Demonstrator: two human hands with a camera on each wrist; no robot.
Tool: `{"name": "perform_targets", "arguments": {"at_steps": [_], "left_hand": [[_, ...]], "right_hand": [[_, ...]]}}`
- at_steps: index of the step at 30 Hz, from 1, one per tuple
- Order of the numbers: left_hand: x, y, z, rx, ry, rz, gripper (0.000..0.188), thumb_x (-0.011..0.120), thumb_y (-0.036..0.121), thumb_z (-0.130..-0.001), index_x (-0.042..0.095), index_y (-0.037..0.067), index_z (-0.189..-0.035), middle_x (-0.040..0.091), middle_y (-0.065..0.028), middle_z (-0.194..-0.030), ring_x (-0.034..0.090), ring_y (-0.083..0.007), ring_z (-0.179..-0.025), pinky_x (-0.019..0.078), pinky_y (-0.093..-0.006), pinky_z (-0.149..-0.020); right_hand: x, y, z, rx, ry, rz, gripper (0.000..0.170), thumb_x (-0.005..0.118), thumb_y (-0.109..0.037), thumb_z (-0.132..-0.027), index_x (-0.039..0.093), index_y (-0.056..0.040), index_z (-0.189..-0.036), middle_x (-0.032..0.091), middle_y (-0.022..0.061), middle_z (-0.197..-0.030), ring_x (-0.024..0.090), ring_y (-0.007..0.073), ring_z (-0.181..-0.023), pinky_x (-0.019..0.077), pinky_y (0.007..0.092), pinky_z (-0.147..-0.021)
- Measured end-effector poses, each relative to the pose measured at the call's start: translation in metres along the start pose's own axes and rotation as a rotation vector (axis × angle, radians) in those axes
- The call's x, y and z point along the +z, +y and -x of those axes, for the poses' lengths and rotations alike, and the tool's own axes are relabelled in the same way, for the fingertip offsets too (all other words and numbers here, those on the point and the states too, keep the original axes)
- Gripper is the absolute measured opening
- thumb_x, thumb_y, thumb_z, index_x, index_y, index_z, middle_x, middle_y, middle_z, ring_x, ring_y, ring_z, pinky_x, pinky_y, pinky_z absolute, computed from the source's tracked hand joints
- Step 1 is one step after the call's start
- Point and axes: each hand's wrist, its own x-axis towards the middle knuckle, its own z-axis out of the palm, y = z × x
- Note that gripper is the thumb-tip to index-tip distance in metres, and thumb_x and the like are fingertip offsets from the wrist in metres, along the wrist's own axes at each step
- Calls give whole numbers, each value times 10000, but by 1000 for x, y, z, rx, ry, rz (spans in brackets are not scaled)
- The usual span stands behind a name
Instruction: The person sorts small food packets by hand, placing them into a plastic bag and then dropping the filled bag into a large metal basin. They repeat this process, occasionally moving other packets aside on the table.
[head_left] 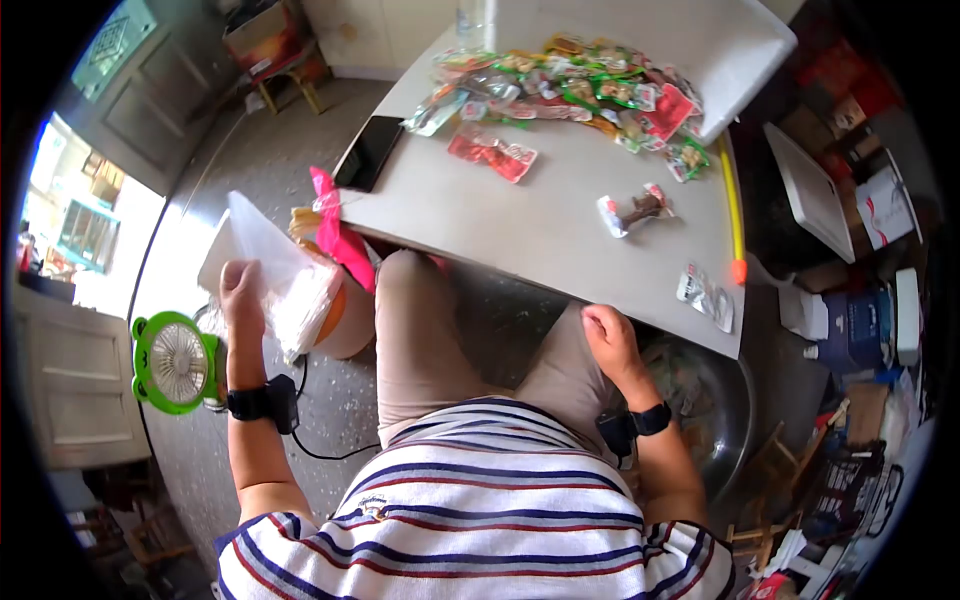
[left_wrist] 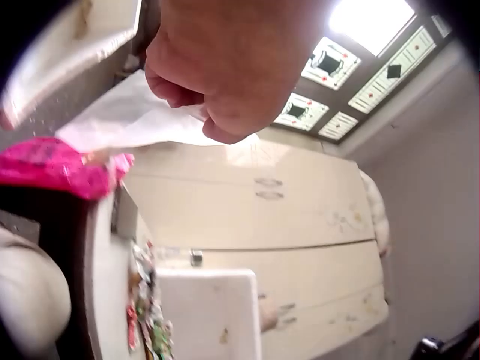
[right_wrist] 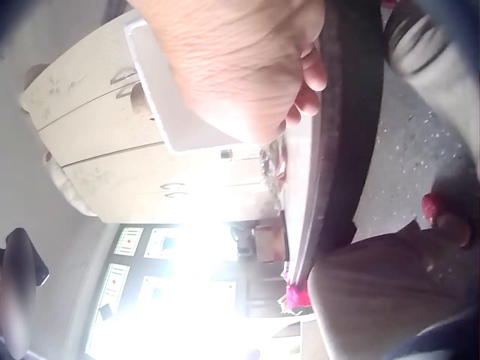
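My left hand (head_left: 241,292) pinches the edge of a thin translucent plastic sheet or bag (head_left: 262,240), which hangs above a pile of white plastic (head_left: 300,305) left of the table. In the left wrist view, the curled fingers of the left hand (left_wrist: 217,82) hold that plastic (left_wrist: 135,112). Over the right thigh, by the table's front edge, my right hand (head_left: 612,342) has its fingers curled with nothing seen in them; the right wrist view shows the same hand (right_wrist: 247,82) near the table edge.
On the table (head_left: 450,220) lie a heap of small colourful packets (head_left: 580,85), a red packet (head_left: 492,153), two separate packets, a black phone (head_left: 370,153) and a yellow stick (head_left: 732,200). A white foam box (head_left: 740,60) stands behind. A pink bag (head_left: 340,235) and green fan (head_left: 175,362) are at left.
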Motion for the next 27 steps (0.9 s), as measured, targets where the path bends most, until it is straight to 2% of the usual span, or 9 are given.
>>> {"name": "perform_targets", "arguments": {"at_steps": [3,7,11,13,14,18,22,25,27], "left_hand": [[65,15,13,170,-166,-126,144,538,38,-729,447,72,-622,395,54,-580,337,-32,-512,281,-177,-454],[149,-14,36,161,-439,-219,145,562,65,-716,443,61,-633,384,46,-552,350,-41,-507,296,-196,-432],[214,-20,78,181,-598,-476,164,577,128,-685,458,28,-633,449,-44,-517,394,-91,-494,350,-261,-444],[234,-41,82,272,-634,-398,181,580,153,-679,468,20,-633,461,-79,-516,412,-100,-498,366,-272,-457],[241,-47,82,79,-673,-432,197,581,173,-693,469,22,-635,476,-53,-533,428,-94,-511,372,-248,-465],[252,-43,79,-250,-710,-164,218,552,213,-748,469,32,-660,491,-16,-578,420,-86,-503,351,-214,-452],[246,-34,72,-391,-563,20,228,556,209,-743,460,25,-649,472,-31,-557,444,-121,-495,366,-246,-454],[247,-50,62,197,-412,-330,198,547,166,-718,447,24,-622,484,-66,-602,477,-179,-558,378,-298,-496],[248,-52,54,505,-403,-349,162,536,136,-680,442,24,-611,483,-88,-638,480,-229,-621,378,-332,-560]], "right_hand": [[8,-14,-25,29,6,-161,123,538,-60,-721,500,3,-820,535,136,-731,534,250,-652,428,290,-581],[51,-3,-56,69,28,-493,204,547,-133,-755,479,5,-890,546,86,-770,527,133,-658,431,250,-560],[76,-32,-86,500,-27,-885,277,529,-184,-773,419,-9,-958,513,47,-803,492,89,-638,409,202,-512],[95,-25,-96,513,-6,-955,244,524,-185,-773,428,-13,-918,500,34,-767,481,85,-622,406,202,-491],[106,-12,-100,504,-4,-931,199,502,-168,-772,440,-14,-882,498,31,-749,481,86,-616,404,209,-473],[103,-2,-109,539,-26,-928,135,471,-132,-764,474,-11,-824,512,34,-698,479,85,-567,409,220,-475],[95,17,-123,374,-159,-598,145,465,-142,-776,502,-13,-833,532,19,-692,489,85,-583,407,213,-518],[68,5,-139,371,-435,-559,198,477,-172,-782,511,-22,-908,543,9,-723,513,93,-650,403,206,-543],[49,2,-156,401,-683,-541,215,473,-181,-787,511,-27,-932,545,9,-745,519,90,-679,403,208,-549]]}}
